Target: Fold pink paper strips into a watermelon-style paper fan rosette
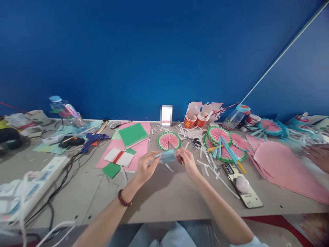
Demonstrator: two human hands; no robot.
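Observation:
A folded light blue paper strip [167, 156] is held above the table, slightly blurred. My left hand [147, 167] pinches its left end between thumb and fingers. At the other end, the curled fingers of my right hand [187, 162] close on the paper's edge. Just beyond the strip lies a round pleated paper fan [162, 140], pink with a green rim and dark seed marks, with a gap at its near side. To the left, green paper sheets [133, 134] and a white stack with a red band [118, 157] rest on pink paper.
At right are several finished fans [239, 156] with blue handles, scissors [197, 142], a phone [243, 187] and pink sheets [285, 168]. Another person's hand [317, 157] is at far right. Paper cups [190, 120], a glue gun [94, 140], a power strip [38, 181] and paper scraps surround the workspace.

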